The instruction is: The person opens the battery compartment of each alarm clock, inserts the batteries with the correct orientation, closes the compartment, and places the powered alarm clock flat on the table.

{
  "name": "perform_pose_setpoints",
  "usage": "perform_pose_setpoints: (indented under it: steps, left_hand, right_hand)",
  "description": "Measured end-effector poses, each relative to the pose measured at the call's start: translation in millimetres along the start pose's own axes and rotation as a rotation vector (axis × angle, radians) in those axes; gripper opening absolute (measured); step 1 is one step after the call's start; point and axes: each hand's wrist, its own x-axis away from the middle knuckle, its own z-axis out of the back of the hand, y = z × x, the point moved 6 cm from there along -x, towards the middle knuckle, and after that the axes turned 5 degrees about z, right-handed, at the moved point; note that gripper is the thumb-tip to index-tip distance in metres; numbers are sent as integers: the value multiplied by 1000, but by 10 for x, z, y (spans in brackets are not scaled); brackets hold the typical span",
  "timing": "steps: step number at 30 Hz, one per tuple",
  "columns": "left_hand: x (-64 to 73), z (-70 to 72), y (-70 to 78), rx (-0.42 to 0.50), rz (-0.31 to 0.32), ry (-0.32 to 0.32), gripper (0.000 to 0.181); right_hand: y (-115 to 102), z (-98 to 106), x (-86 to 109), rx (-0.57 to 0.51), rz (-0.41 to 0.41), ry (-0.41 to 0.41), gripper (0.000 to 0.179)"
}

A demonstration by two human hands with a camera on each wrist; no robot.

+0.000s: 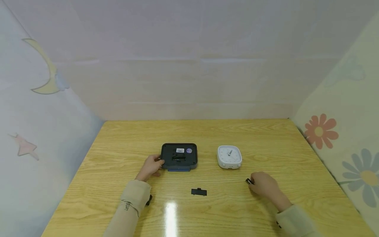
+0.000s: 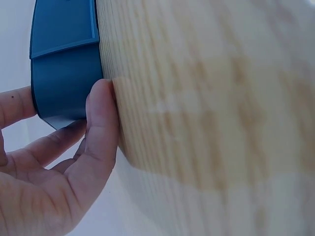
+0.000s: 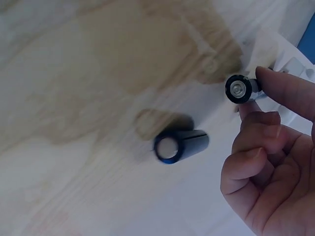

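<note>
A dark blue and black desk clock (image 1: 179,153) lies back up on the table, with a battery slot, a barcode label and a round purple sticker showing. My left hand (image 1: 151,166) grips its left end; in the left wrist view, the thumb and fingers (image 2: 101,123) close around the corner of the blue casing (image 2: 66,78). Farther right, my right hand (image 1: 264,187) pinches a small battery (image 3: 238,89) between thumb and index finger, just above the table. The black battery cover (image 1: 199,192) lies loose in front of the clock. Its face is hidden.
A white square clock (image 1: 229,157) rests face up between the dark clock and my right hand. Another battery (image 3: 182,145) lies on the table under the right hand. A black object (image 1: 149,200) is partly hidden beside the left sleeve. Patterned walls border the wooden table (image 1: 133,131).
</note>
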Motion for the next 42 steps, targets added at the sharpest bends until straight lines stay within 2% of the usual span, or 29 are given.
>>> perform_pose_setpoints:
  steps: [17, 33, 42]
  left_hand:
    - [-22, 9, -20, 0, 5, 6, 48]
    - [7, 21, -2, 8, 12, 6, 49]
    - [26, 24, 3, 11, 16, 0, 49]
  right_hand:
    - [-483, 153, -281, -52, 81, 26, 12]
    - [-858, 272, -500, -49, 206, 112, 10]
    - [-1041, 240, -587, -101, 216, 74, 10]
